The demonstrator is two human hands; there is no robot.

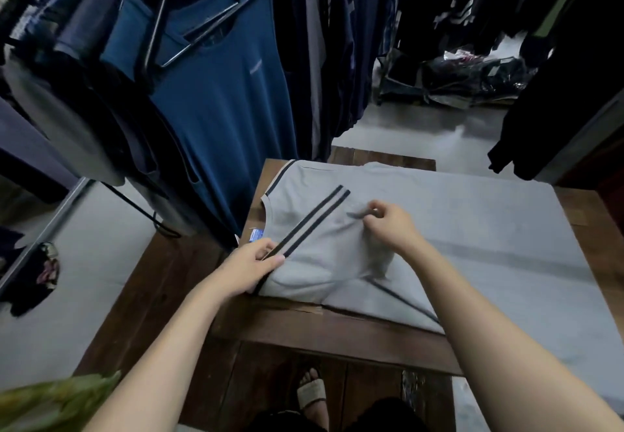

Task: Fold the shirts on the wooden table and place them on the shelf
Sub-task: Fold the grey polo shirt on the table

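"Grey shirt (456, 229) lies flat on our wooden table (304, 333) and spreads past the right edge. Only the near and left strips of wood show bare."
"We have our left hand (251, 264) pinching the striped edge at the shirt's near left corner, thumb beside the two dark bands."
"And our right hand (393, 225) pinches a small tuck of cloth in the middle, fingers curled tight."
"We see a soft, smooth knit, with the left part folded over on a slant. The table is dark planks, rough along the front lip."
"What crowds us?"
"A blue shirt (229, 94) on a hanger hangs just beside the table's far left corner, with more dark clothes packed behind it. Black garments (574, 111) hang at our right. Beyond the table, plastic-wrapped bundles (472, 74) lie on the pale floor (422, 128). Our sandalled foot (311, 389) shows below the near edge."
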